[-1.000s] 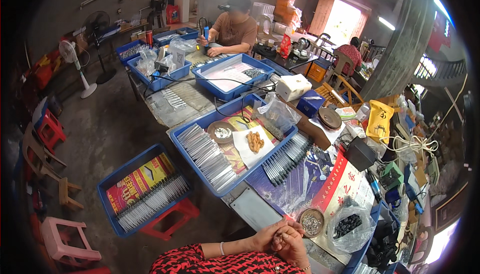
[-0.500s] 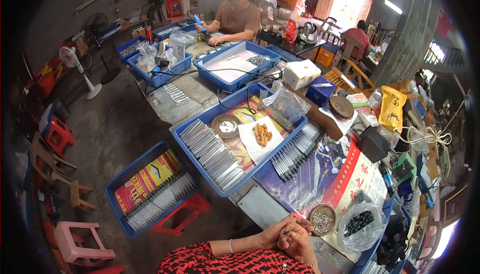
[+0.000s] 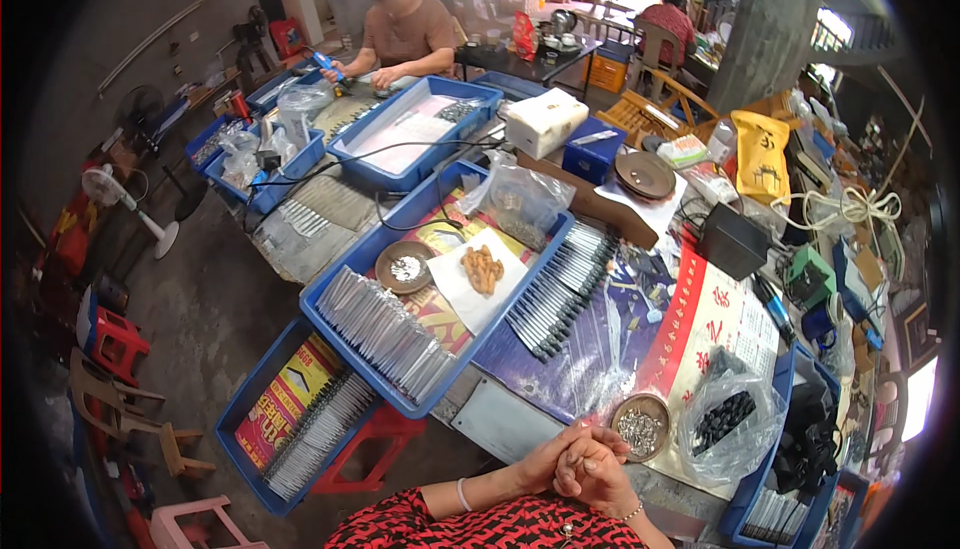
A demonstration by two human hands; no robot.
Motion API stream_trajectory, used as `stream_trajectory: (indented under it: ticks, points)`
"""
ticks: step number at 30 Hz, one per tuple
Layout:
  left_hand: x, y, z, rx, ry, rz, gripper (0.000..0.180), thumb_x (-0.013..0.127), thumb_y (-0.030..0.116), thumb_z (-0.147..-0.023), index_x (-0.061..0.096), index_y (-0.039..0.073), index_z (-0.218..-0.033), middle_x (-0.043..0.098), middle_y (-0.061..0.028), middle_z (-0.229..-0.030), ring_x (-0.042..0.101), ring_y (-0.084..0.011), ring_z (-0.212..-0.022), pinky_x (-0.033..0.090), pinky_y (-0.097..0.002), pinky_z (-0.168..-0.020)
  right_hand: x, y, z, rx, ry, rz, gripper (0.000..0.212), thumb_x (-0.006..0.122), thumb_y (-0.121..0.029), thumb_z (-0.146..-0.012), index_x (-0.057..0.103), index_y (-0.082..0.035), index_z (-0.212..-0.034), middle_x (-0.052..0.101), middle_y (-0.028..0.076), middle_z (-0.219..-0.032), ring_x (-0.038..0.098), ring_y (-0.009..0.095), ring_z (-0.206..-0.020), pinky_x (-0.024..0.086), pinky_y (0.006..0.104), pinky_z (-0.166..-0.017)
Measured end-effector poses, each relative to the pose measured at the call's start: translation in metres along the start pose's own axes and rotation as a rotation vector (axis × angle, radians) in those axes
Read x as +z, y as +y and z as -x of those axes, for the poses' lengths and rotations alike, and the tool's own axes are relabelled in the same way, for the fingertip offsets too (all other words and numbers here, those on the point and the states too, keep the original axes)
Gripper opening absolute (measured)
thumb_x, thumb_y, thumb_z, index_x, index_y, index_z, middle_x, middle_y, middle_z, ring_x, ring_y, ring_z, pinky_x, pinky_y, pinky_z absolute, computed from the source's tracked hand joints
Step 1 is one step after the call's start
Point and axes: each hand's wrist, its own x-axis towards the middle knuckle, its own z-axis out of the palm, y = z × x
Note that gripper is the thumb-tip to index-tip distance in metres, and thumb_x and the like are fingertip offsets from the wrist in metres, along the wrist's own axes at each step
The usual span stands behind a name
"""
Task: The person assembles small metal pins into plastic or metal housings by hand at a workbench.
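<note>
My left hand (image 3: 556,456) and my right hand (image 3: 602,479) are clasped together at the table's near edge, in front of my red-and-black patterned clothing. Their fingers are folded over one another, and nothing shows between them. Right beside the fingertips stands a round brown bowl (image 3: 662,410) of small shiny metal pieces (image 3: 638,431). A clear plastic bag (image 3: 757,446) of black parts (image 3: 724,419) lies to the right of the bowl. Farther off, a row of slim silver sticks with dark ends (image 3: 560,294) rests on the printed table cover (image 3: 545,381).
A large blue tray (image 3: 419,410) holds silver strips, a small bowl and twisted brown food on white paper. Left of it, a lower blue tray (image 3: 239,457) sits near a red stool (image 3: 366,454). A co-worker (image 3: 408,34) across the table holds a blue tool (image 3: 328,66).
My view has swung, so the table things sit farther left in it. My hands stay clasped beside the bowl. The co-worker's head looks more raised.
</note>
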Motion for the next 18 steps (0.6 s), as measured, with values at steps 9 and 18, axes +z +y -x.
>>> stream_trajectory:
  ticks: [9, 18]
  points:
    - [-0.008, -0.024, 0.001, -0.04, -0.153, 0.004, 0.06, 0.021, 0.046, -0.096, 0.036, -0.004, -0.126, 0.046, -0.0177, -0.124, 0.045, -0.0247, -0.117, 0.036, -0.0346, -0.1, -0.005, 0.008, 0.013, -0.039, -0.208, -0.099, 0.032, 0.059, -0.031, -0.083, 0.052, -0.005, -0.101, 0.054, 0.011, -0.079, 0.051, 0.017, -0.063, 0.037, 0.0324, -0.059]
    - [0.011, -0.025, 0.011, -0.011, -0.063, -0.153, 0.063, 0.021, 0.05, -0.095, 0.037, -0.002, -0.126, 0.045, -0.0209, -0.126, 0.043, -0.0275, -0.119, 0.034, -0.0387, -0.101, 0.002, 0.009, 0.03, -0.095, -0.252, -0.089, 0.031, 0.061, -0.03, -0.082, 0.054, -0.004, -0.097, 0.055, 0.011, -0.078, 0.052, 0.018, -0.062, 0.041, 0.033, -0.059]
